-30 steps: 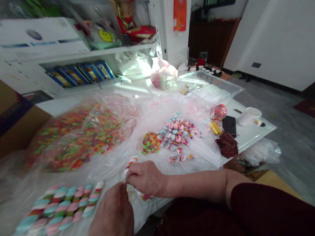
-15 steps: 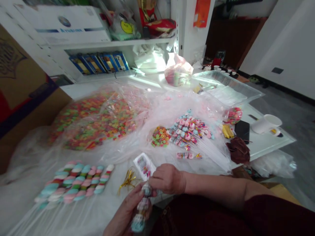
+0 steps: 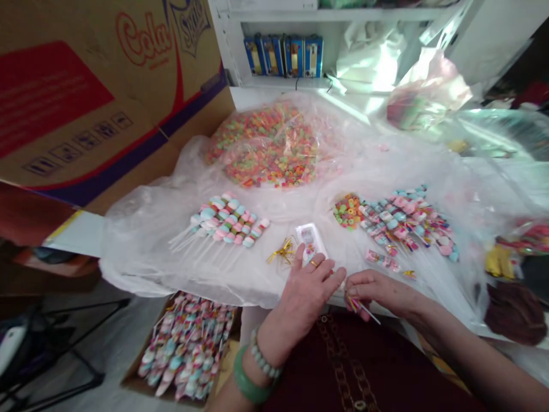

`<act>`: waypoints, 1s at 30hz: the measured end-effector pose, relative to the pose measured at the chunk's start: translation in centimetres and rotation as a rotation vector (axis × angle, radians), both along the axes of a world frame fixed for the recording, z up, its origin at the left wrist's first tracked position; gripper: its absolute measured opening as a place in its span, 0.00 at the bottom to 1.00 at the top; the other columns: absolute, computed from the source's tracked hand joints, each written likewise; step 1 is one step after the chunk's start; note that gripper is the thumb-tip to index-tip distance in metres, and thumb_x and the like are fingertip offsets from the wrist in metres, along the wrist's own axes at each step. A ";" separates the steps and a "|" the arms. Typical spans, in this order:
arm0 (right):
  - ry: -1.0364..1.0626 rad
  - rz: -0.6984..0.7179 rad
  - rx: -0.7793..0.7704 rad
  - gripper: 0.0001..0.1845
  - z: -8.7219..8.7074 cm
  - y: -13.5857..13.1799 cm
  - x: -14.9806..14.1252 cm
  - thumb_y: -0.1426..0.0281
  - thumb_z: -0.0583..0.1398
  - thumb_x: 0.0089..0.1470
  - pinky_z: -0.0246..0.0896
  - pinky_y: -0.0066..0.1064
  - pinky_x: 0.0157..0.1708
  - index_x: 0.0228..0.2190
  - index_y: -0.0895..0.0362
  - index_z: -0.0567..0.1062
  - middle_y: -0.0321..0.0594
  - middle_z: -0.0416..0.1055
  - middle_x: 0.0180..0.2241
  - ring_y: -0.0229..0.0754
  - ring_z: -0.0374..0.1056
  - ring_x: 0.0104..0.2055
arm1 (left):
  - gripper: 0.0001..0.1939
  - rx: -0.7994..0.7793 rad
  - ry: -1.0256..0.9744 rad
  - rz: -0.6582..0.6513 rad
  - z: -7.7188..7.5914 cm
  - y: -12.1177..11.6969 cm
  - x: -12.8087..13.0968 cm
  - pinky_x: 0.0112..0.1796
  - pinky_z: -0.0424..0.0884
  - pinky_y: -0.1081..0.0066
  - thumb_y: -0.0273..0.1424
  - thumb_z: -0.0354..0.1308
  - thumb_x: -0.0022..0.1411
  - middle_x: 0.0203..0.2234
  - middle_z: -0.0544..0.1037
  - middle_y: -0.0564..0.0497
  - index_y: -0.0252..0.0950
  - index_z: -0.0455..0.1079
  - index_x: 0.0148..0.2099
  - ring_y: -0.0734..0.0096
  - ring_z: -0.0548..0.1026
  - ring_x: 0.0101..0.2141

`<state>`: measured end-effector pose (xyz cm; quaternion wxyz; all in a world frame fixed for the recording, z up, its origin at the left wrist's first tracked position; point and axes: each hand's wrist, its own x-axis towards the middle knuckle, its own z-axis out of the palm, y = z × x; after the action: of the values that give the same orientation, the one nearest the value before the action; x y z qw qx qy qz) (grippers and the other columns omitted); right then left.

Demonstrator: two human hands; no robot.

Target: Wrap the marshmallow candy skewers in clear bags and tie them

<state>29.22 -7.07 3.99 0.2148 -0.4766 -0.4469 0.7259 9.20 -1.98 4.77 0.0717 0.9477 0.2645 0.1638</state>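
Observation:
My left hand (image 3: 309, 286) lies flat at the table's near edge, fingers spread, touching a small clear packet of sweets (image 3: 311, 241). My right hand (image 3: 374, 289) is beside it, fingers pinched on a thin stick with a coloured end (image 3: 359, 307). Gold twist ties (image 3: 281, 252) lie just left of the packet. A row of pastel candy skewers (image 3: 229, 222) rests on the clear plastic sheet (image 3: 141, 240) to the left. Another heap of candy skewers (image 3: 403, 220) and loose ring sweets (image 3: 348, 209) lie to the right.
A big bag of ring sweets (image 3: 268, 143) sits at the back. A large cardboard box (image 3: 98, 86) stands at the left. On the floor below, a box of wrapped skewers (image 3: 189, 346). Shelf with blue boxes (image 3: 283, 54) behind; a dark cloth (image 3: 512, 312) at right.
The view has swung left and down. My left hand has let go of the wrapped skewer and now lies flat on the table; my right hand now pinches a thin stick.

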 end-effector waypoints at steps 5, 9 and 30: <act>-0.845 -0.194 0.461 0.20 0.5 -0.7 5.2 0.62 0.46 0.61 0.60 0.32 0.32 0.27 0.56 0.71 0.39 0.70 0.23 0.41 0.66 0.27 | 0.17 0.030 -0.347 0.377 -3.0 0.7 -1.9 0.55 0.61 0.51 0.26 0.52 0.64 0.52 0.71 0.41 0.40 0.68 0.54 0.58 0.68 0.54; -1.667 -0.377 0.640 0.18 -0.9 -1.2 8.4 0.64 0.49 0.60 0.59 0.41 0.39 0.41 0.61 0.73 0.56 0.70 0.44 0.53 0.66 0.43 | 0.09 -0.271 -0.573 0.676 -5.2 1.5 -4.9 0.42 0.72 0.65 0.30 0.53 0.63 0.39 0.76 0.46 0.38 0.74 0.42 0.65 0.75 0.40; -1.046 -0.419 0.546 0.18 -7.3 6.3 -3.4 0.61 0.52 0.55 0.58 0.34 0.38 0.38 0.55 0.77 0.42 0.76 0.33 0.46 0.69 0.36 | 0.09 -0.726 -0.678 0.681 -6.7 -0.6 -4.3 0.39 0.69 0.68 0.24 0.55 0.56 0.30 0.79 0.50 0.37 0.77 0.34 0.67 0.74 0.33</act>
<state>25.77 -0.81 -3.28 0.2196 -0.7742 -0.5593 0.1988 4.92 -2.58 -1.97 0.4147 0.6195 0.5546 0.3697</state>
